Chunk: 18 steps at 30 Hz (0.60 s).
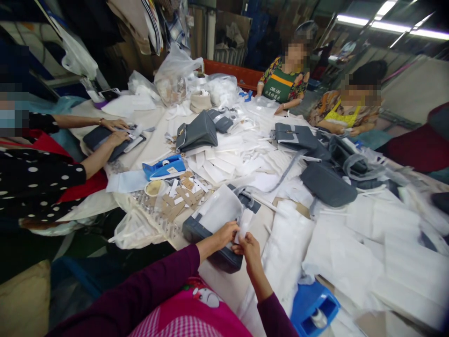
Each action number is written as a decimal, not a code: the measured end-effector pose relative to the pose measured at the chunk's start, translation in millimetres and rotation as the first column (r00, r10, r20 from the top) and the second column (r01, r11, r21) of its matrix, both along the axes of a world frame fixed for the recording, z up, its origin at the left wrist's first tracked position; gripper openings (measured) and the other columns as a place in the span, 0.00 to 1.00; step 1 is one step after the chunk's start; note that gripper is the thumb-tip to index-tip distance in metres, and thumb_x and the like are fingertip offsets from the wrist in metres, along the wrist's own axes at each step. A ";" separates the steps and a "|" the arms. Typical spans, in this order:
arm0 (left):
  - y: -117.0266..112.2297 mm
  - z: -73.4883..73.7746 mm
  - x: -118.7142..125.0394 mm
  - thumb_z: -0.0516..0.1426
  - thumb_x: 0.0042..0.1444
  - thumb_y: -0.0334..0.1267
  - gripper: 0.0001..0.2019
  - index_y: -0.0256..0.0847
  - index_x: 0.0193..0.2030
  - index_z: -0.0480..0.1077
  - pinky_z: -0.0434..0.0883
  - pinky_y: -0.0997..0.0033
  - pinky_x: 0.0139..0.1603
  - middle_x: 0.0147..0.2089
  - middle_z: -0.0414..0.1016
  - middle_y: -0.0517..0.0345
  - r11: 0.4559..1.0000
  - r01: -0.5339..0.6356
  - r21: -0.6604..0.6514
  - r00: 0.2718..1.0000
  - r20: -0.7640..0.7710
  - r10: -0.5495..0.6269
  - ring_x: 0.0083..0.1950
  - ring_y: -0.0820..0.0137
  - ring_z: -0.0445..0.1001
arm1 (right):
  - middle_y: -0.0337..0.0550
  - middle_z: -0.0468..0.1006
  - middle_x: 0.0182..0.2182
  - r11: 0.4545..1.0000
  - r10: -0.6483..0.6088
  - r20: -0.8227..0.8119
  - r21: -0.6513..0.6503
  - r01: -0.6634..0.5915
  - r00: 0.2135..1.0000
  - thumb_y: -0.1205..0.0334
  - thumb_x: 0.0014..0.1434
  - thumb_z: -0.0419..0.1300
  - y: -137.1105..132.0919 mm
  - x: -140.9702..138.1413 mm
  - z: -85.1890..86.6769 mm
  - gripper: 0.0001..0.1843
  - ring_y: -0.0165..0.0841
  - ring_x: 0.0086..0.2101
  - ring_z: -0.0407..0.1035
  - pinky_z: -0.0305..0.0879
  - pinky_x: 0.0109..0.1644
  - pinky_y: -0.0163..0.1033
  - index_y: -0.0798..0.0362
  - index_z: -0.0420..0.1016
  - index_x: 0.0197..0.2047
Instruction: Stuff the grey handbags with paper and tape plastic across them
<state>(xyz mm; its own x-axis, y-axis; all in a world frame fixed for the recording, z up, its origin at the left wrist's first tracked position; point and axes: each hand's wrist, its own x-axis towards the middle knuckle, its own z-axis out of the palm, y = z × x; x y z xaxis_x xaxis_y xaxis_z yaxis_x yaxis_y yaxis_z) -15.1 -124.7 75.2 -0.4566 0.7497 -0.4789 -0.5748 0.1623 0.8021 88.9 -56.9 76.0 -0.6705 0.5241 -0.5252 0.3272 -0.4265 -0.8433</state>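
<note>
In front of me at the table's near edge lies a dark grey handbag (229, 257), with a white sheet (224, 208) over part of it. Above the bag, my left hand (226, 234) pinches a narrow white strip (245, 220) of paper or thin foam. Close beside it, my right hand (248, 248) is closed on the same strip, fingers curled near its lower end. A grey strap (278, 180) stretches away from the bag across the table. The exact fingertip contact is partly hidden.
A blue tape dispenser (164, 167) stands left by brown card strips (180, 203); another blue dispenser (314, 306) is near right. White sheets (354, 243) and grey bags (198, 131) cover much of the table. A co-worker's hands (117, 133) are on a dark bag at left; two people sit opposite.
</note>
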 end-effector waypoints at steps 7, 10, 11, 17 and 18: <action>-1.9 -6.4 7.7 0.63 0.46 0.41 0.16 0.35 0.38 0.67 0.59 0.78 0.26 0.31 0.69 0.59 1.000 0.022 -0.008 0.995 -0.095 -0.023 0.29 0.76 0.64 | 0.35 0.77 0.23 1.000 -0.007 0.085 0.005 0.006 0.996 0.43 0.43 0.65 3.7 2.5 1.9 0.28 0.36 0.21 0.74 0.71 0.25 0.39 0.49 0.56 0.39; -3.3 -9.0 10.8 0.64 0.43 0.39 0.15 0.36 0.36 0.67 0.59 0.77 0.27 0.28 0.67 0.62 0.998 -0.002 -0.061 0.992 -0.126 -0.005 0.29 0.75 0.62 | 0.35 0.77 0.23 1.000 -0.007 0.132 -0.005 0.008 0.991 0.44 0.38 0.67 4.9 2.4 -2.5 0.33 0.38 0.22 0.74 0.72 0.26 0.41 0.48 0.54 0.39; -3.1 -10.3 11.5 0.65 0.42 0.38 0.14 0.36 0.35 0.68 0.59 0.76 0.27 0.27 0.66 0.63 0.996 -0.015 -0.084 0.991 -0.135 0.003 0.29 0.75 0.62 | 0.35 0.77 0.22 1.000 -0.007 0.151 -0.006 0.008 0.988 0.44 0.36 0.68 4.6 1.9 -5.1 0.34 0.38 0.22 0.74 0.72 0.26 0.41 0.48 0.54 0.40; 4.3 -22.8 15.4 0.62 0.43 0.30 0.08 0.41 0.27 0.65 0.59 0.70 0.28 0.21 0.61 0.65 0.972 -0.127 -0.198 0.985 -0.141 0.100 0.26 0.72 0.59 | 0.36 0.76 0.22 0.968 0.082 0.255 0.209 -0.138 0.963 0.40 0.45 0.61 6.6 5.0 -15.5 0.26 0.41 0.23 0.74 0.70 0.29 0.45 0.46 0.55 0.38; 5.9 -24.8 16.1 0.62 0.43 0.29 0.09 0.41 0.27 0.65 0.59 0.70 0.29 0.21 0.60 0.65 0.970 -0.141 -0.196 0.985 -0.122 0.119 0.26 0.71 0.59 | 0.38 0.76 0.22 0.927 0.137 0.306 0.295 -0.231 0.942 0.40 0.47 0.59 11.0 6.2 -12.4 0.23 0.42 0.23 0.74 0.69 0.29 0.46 0.45 0.56 0.37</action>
